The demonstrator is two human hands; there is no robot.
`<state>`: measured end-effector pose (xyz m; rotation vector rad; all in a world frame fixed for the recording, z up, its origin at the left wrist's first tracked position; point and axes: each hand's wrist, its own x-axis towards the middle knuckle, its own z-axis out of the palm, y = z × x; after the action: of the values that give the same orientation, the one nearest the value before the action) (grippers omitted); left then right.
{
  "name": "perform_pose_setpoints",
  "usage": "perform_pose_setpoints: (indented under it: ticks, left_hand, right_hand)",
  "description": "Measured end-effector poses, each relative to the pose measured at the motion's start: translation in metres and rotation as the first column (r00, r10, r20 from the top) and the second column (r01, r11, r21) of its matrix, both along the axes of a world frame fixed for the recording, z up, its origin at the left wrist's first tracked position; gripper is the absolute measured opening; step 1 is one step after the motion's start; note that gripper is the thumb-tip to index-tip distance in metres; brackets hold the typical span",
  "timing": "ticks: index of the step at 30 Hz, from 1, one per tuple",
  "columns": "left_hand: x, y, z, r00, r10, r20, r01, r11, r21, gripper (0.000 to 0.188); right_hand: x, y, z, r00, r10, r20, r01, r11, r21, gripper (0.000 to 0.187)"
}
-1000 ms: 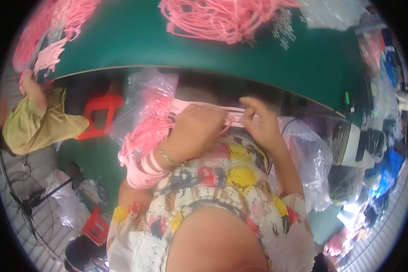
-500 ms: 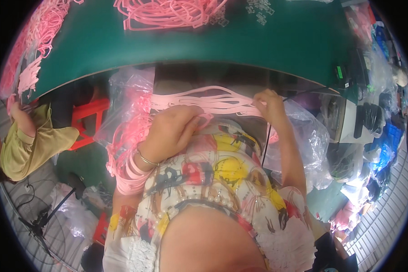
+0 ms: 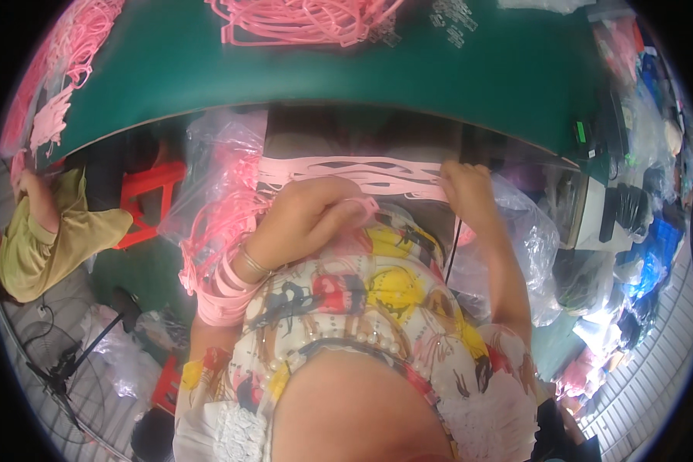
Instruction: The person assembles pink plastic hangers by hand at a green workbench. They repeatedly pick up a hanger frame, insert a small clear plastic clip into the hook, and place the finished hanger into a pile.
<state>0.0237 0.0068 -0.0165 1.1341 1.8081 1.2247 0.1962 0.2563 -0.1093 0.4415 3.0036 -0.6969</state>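
A bundle of flat pink straps [image 3: 404, 171] runs sideways above my lap, just in front of the green table. At its right end, my right hand [image 3: 468, 189] is closed with the straps between its fingers. My left hand [image 3: 304, 217] lies in front of the bundle, fingers and thumb closed on the end of a pink strap [image 3: 368, 205]. More pink straps hang in loops around my left forearm [image 3: 222, 296], below a metal bangle. The left palm and the strap parts behind that hand are hidden.
On the green table [image 3: 323, 81] lie a heap of pink straps [image 3: 308, 21] and small clear clips [image 3: 454, 19]. Clear plastic bags [image 3: 527, 254] flank my lap. A red stool [image 3: 152, 196] and another person's arm [image 3: 42, 204] are at the left.
The straps between my hands are pulled straighter, where one bowed upward before. My left hand has moved slightly right with the strap end, and my right hand is slightly lower.
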Motion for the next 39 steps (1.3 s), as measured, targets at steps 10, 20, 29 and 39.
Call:
perform_pose_setpoints:
  ticks: [10,20,29,39]
  left_hand:
    - [0.001,0.027,-0.008,0.953,-0.294,0.073,0.274,0.941,0.200,0.011]
    - [-0.014,-0.004,-0.009,0.979,-0.048,0.198,-0.005,0.965,0.262,0.013]
    - [-0.010,-0.021,0.009,0.807,0.134,0.575,-0.267,0.952,0.153,0.016]
    - [-0.014,-0.031,0.010,0.632,0.173,0.756,-0.266,0.964,0.002,0.015]
  right_hand:
    - [-0.042,-0.037,0.122,0.954,0.229,-0.191,-0.298,0.699,-0.650,0.012]
    - [-0.046,-0.030,0.144,0.937,0.231,-0.262,-0.320,0.263,-0.910,0.018]
    - [-0.073,-0.071,0.111,0.996,-0.044,-0.075,-0.065,0.183,-0.981,0.012]
    - [-0.083,-0.078,0.097,0.984,0.033,0.172,0.170,0.058,-0.984,0.016]
